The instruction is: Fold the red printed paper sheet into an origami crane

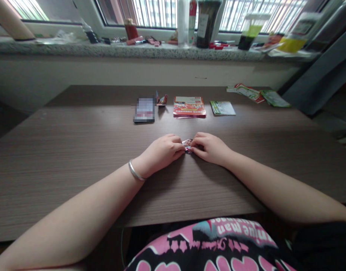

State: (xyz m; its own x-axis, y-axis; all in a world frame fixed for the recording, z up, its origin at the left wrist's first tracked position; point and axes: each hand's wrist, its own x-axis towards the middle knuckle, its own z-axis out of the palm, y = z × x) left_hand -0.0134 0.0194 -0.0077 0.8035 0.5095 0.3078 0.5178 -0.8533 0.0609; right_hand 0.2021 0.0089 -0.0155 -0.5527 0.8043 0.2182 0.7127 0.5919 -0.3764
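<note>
Both my hands meet over the middle of the brown table (pixel 85 150). Between them is a small piece of printed, folded paper (pixel 187 143), its pattern partly pink and white. My left hand (pixel 166 149), with a silver bangle on the wrist, pinches its left edge. From the other side my right hand (pixel 208 146) grips the right edge between thumb and fingers. The fingers cover much of the paper, so its full shape is hidden. Beyond the hands lies a stack of red and orange printed leaflets (pixel 189 107).
A blurred-out phone (pixel 144 110) and a small folded paper piece (pixel 162 101) lie left of the leaflets. Green-white cards (pixel 222 108) are to the right, more leaflets (pixel 249 93) at the far right corner. Bottles and a dark cup (pixel 207 26) stand on the windowsill (pixel 150 54).
</note>
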